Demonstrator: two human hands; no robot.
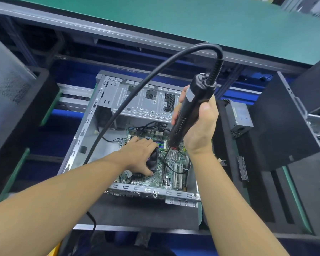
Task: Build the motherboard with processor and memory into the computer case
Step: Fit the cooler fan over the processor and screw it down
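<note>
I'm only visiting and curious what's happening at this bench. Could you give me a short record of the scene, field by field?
Setting: computer case lying on its side, open side up
Inside: motherboard with a cooler fan
Left hand: rests on the cooler fan
Right hand: grips an electric screwdriver
Screwdriver bit: points down at the motherboard, beside the fan
Cable: arcs from the screwdriver's top across the case
</note>
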